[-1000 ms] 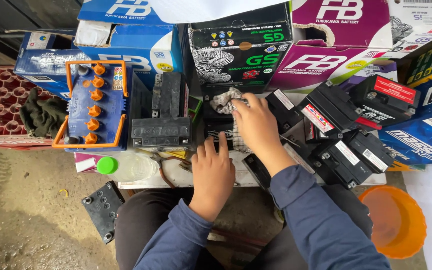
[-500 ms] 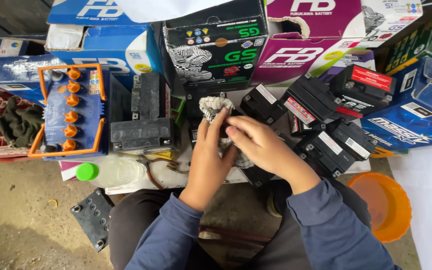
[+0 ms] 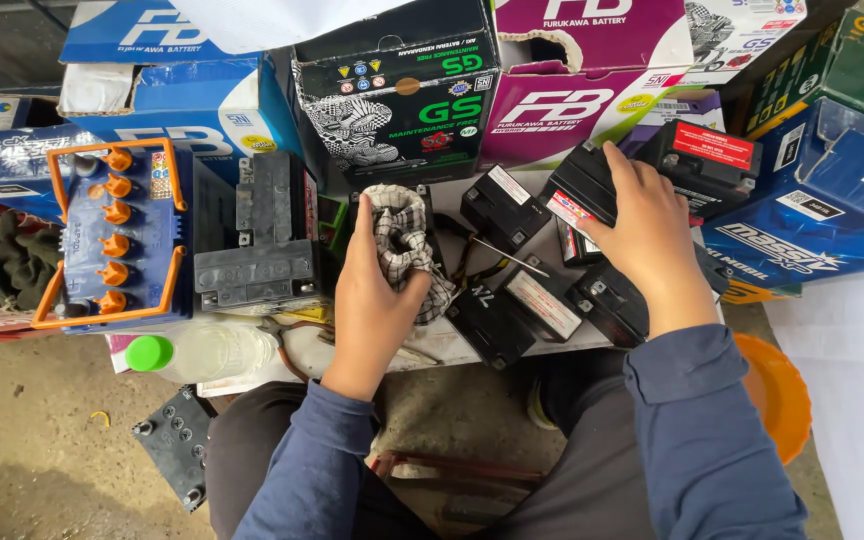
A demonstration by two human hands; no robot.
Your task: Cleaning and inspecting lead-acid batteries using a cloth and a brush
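Stacked cardboard battery boxes [image 3: 572, 90] – blue, black and purple – line the back of the low table [image 3: 352, 352]. On the left stands a big blue battery [image 3: 117, 235] with orange caps and an orange handle frame, and just beside it a grey battery [image 3: 257, 235]. A clear plastic bottle [image 3: 207, 350] with a green cap lies at the table's front edge; an orange bowl [image 3: 777, 395] sits on the floor to the right. Small black batteries cluster at centre right – the right hand [image 3: 652, 240] lies spread over one black battery [image 3: 582, 190], fingers curled round its far edge. The left hand [image 3: 377, 290] is closed on a checked rag [image 3: 402, 245], bunched against the table's middle
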